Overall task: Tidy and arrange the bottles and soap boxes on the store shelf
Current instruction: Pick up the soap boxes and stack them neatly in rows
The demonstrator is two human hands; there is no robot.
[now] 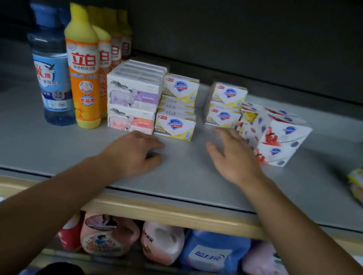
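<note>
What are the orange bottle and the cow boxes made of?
The orange bottle looks like smooth, shiny plastic: it is molded in one piece with its yellow top. The cow boxes look like thin printed cardboard, with sharp folded edges and flat matte faces.

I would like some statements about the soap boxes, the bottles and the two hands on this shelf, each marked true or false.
1. The left hand holds a soap box. False: it rests on the grey shelf and holds nothing.
2. The orange dish soap bottle stands upright beside the blue bottle. True.
3. The right hand grips the blue bottle. False: its fingers are spread and empty, near the red and white soap boxes.
4. A gap separates the two stacks of yellow and white soap boxes. True.
5. The soap boxes with a cow picture lie to the right of all other boxes. False: they are next to the orange bottle, left of the others.
</note>
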